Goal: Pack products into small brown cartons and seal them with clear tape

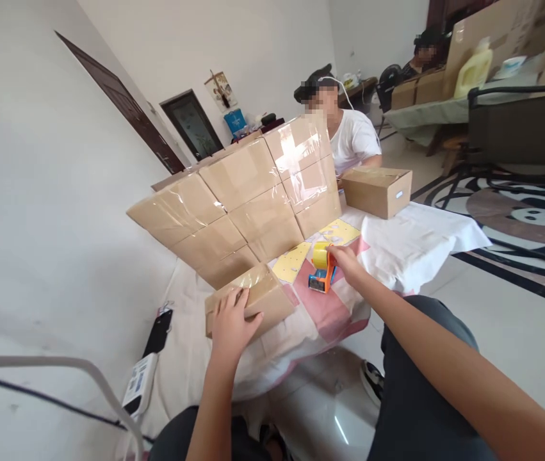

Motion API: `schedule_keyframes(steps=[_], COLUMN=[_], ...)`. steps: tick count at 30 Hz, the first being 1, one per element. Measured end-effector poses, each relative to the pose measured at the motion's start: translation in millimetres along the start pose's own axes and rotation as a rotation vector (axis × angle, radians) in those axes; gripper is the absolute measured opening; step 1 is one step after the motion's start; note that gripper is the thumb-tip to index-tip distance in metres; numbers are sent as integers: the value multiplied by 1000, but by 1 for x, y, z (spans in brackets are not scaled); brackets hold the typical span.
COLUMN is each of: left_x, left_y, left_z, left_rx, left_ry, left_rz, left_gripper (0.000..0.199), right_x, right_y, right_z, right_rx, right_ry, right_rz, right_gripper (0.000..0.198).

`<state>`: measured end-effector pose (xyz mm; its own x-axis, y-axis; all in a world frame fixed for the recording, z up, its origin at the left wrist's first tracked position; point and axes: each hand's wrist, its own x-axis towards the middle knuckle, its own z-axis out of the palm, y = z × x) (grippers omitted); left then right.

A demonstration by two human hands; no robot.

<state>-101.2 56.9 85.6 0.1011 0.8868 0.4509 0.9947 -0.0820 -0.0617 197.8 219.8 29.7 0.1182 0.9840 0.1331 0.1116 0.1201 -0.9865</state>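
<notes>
Cloth-draped desk point(426, 240) carries, as I see it from here, a block of stacked cardboard cartons point(257, 198), shiny with tape. Single taped carton point(272, 301) before it; left hand point(230, 320) rests there, fingers spread. Orange-and-blue tape dispenser point(330, 275) just right, right hand point(348, 264) clamped on it. Yellow tape roll point(321, 257) fitted.

The tape dispenser point(328, 282) on the near side is orange and blue, and its roll point(321, 258) is yellow. The near box point(273, 301) and the far stack of boxes point(259, 214) are brown. The tablecloth point(416, 240) is white, with pink and yellow patches. Far at right, I see 1 pale yellow bottle point(474, 72) and 1 rug point(536, 218) with panda pattern, mainly black and white.
</notes>
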Motion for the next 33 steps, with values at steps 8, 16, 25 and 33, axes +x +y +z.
schedule_keyframes(steps=[8,16,25,33], left_x=[-17,-37,-49,-45], left_y=[-3,52,77,82], left_z=[21,29,39,35], left_rx=[-269,-394,-605,-921], left_ry=[230,217,172,-24], left_rz=[182,343,195,-111], left_gripper=[64,44,48,56], right_x=[-5,-63,-109,-110], right_y=[14,-24,-45,-33], right_z=[13,35,60,68], right_rx=[-155,213,306,282], right_ry=[-251,-365,-359,-343], right_rz=[7,-176,-85,-36], right_gripper=[33,39,41,42])
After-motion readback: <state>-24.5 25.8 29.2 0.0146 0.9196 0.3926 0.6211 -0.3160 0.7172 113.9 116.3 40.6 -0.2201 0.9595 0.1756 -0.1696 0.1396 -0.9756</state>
